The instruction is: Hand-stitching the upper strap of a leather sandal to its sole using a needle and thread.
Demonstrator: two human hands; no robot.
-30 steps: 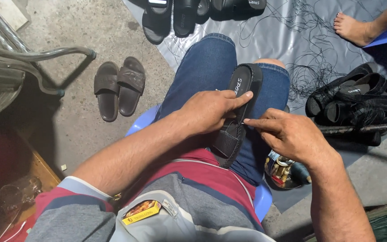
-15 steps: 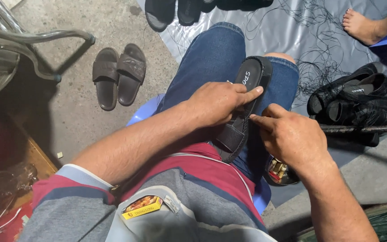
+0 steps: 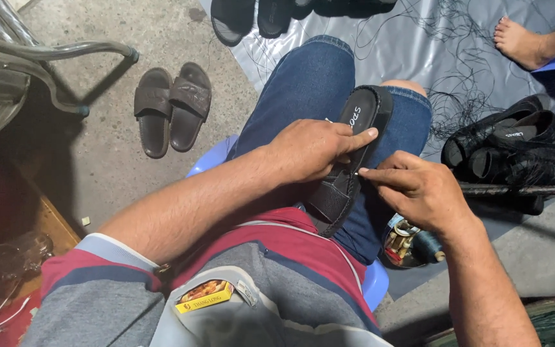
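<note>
Holding one black sandal (image 3: 354,151), left hand (image 3: 313,151), right hand (image 3: 419,189), two brown slides (image 3: 171,106)

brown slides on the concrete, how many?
2: a pair of brown slides side by side on the bare floor left of the knee, one on the left, the other touching it on the right. None look hidden.

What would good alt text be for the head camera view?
A seated person's left hand presses a black sandal on their thigh while the right hand pinches its edge. Brown sandals lie on the concrete floor.
</note>
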